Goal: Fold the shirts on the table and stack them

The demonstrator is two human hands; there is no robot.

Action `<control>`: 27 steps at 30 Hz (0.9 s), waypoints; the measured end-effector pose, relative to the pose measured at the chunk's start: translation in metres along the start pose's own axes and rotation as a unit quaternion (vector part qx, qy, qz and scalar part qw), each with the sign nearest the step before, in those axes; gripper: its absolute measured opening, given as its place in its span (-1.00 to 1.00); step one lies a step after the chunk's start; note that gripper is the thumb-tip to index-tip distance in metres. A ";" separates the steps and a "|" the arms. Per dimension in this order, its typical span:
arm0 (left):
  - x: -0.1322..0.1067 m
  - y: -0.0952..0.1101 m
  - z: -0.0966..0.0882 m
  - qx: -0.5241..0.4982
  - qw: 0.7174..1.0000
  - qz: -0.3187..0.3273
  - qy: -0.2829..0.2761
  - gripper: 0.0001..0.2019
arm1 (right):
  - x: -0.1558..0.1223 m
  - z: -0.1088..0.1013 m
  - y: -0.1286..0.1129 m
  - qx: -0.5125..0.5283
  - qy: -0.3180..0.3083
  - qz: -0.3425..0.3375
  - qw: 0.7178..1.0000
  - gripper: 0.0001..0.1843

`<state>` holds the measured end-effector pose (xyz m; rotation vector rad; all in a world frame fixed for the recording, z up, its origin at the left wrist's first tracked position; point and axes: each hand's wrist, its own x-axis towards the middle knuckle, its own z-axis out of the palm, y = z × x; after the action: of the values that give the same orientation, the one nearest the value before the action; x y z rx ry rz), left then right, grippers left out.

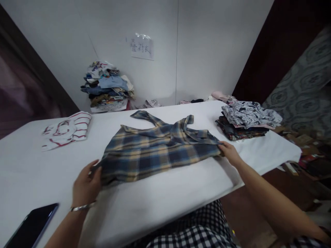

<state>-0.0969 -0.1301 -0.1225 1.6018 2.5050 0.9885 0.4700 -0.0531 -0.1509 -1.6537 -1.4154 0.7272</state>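
Note:
A plaid shirt in blue, tan and dark grey is spread across the white table, its near edge slightly raised at both ends. My left hand, with a silver bracelet at the wrist, pinches the shirt's near left corner. On the other side, my right hand grips the near right corner. Two narrow parts of the shirt, which look like sleeves or ties, stretch away from me at the far side. My fingertips are partly hidden by the cloth.
A white garment with red stripes lies at the left. A black phone rests near the front left edge. Folded clothes are stacked at the right, and a taller clothes pile stands by the wall under a paper sign.

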 end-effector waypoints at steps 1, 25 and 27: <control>0.003 -0.002 -0.007 0.016 0.999 -0.025 0.011 -0.58 | 0.004 -0.009 0.000 0.018 -0.002 0.031 0.999 -0.63; -0.015 0.000 -0.009 0.118 0.981 0.140 -0.069 -0.51 | 0.012 0.002 -0.038 -0.264 -0.088 -0.160 0.947 -0.65; -0.019 0.004 0.005 0.094 0.963 0.230 -0.102 -0.53 | 0.028 0.028 -0.057 -0.231 -0.103 -0.177 0.951 -0.65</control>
<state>-0.0825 -0.1420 -0.1310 2.2768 2.1915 0.5699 0.4231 -0.0175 -0.1130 -1.6227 -2.0887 0.3865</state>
